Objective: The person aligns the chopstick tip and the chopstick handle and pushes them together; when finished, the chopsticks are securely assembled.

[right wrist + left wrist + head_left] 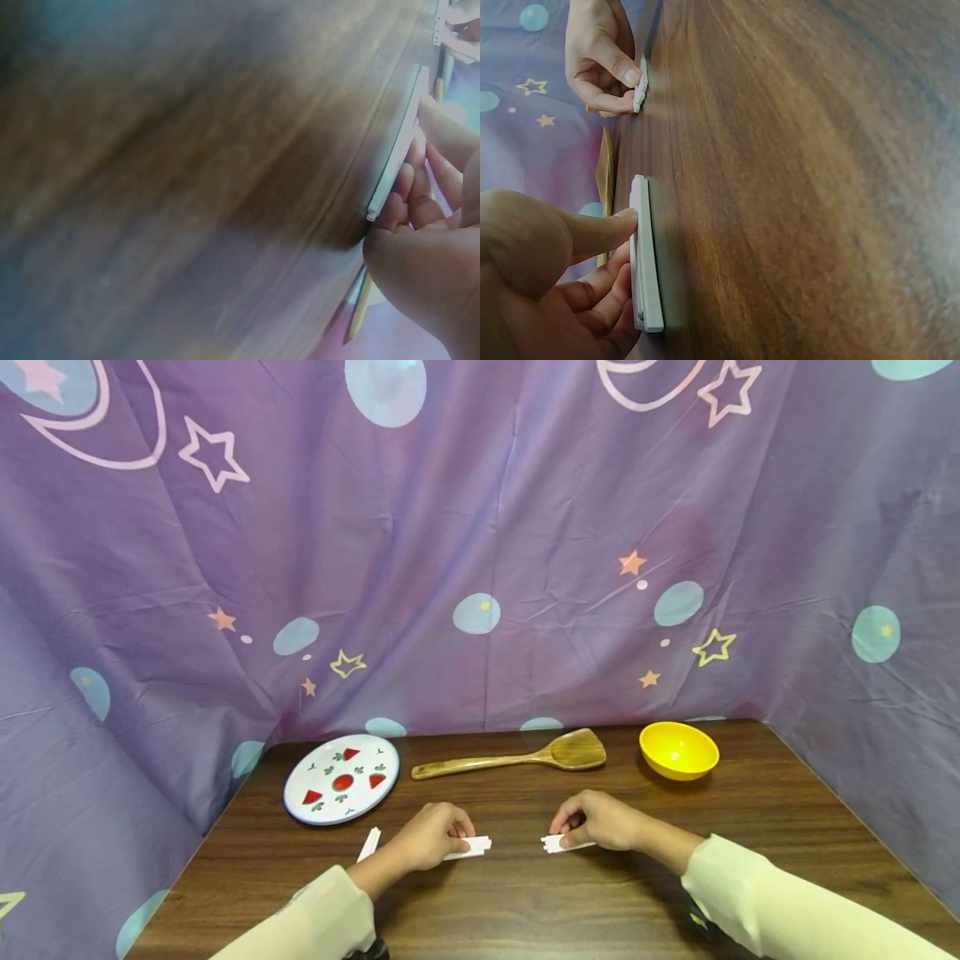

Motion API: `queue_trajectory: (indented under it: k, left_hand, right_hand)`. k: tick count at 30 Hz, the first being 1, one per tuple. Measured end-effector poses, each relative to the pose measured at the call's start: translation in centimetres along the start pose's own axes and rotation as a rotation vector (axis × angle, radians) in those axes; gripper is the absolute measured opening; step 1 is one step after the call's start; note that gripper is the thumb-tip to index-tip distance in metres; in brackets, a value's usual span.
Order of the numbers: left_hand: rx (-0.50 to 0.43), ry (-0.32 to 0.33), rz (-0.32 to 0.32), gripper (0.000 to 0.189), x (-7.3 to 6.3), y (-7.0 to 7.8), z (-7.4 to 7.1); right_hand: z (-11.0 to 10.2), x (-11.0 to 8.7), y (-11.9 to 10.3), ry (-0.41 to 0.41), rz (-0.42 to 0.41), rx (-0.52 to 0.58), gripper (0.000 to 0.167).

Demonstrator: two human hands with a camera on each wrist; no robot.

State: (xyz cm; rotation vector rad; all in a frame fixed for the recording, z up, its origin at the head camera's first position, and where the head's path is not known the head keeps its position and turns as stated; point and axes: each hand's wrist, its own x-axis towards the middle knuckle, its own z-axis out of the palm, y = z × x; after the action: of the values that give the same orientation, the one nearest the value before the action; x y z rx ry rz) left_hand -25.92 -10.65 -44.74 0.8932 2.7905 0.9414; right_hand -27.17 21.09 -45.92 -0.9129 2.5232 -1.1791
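Note:
My left hand (435, 837) pinches a small flat bundle of white sticks (648, 262) between thumb and fingers, low over the table. Across from it, my right hand (600, 822) holds a second bundle of white sticks (396, 154) in the same kind of pinch. In the head view the two bundles lie nearly in line, their inner ends apart. More white sticks (370, 843) lie at a slant on the table left of my left hand, partly hidden by the wrist.
A white plate (322, 772) with a watermelon pattern stands at the back left of the brown wooden table (510, 910). Behind the hands lies a wooden spatula (573, 750), and a yellow bowl (678, 752) sits at the back right. A purple curtain (495, 543) hangs behind.

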Motion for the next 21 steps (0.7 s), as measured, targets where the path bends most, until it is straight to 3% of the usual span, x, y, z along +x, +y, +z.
queue_trajectory:
  k: [12, 21]
  left_hand:
    - [-0.042, -0.001, 0.025, 0.016, 0.22, -0.26, 0.07]
    - [-0.005, 0.025, 0.065, 0.017, 0.33, -0.15, 0.14]
  right_hand:
    - [-0.07, 0.04, -0.15, -0.017, -0.036, 0.027, 0.011]
    - [-0.24, 0.13, -0.28, -0.025, -0.045, 0.007, 0.007]
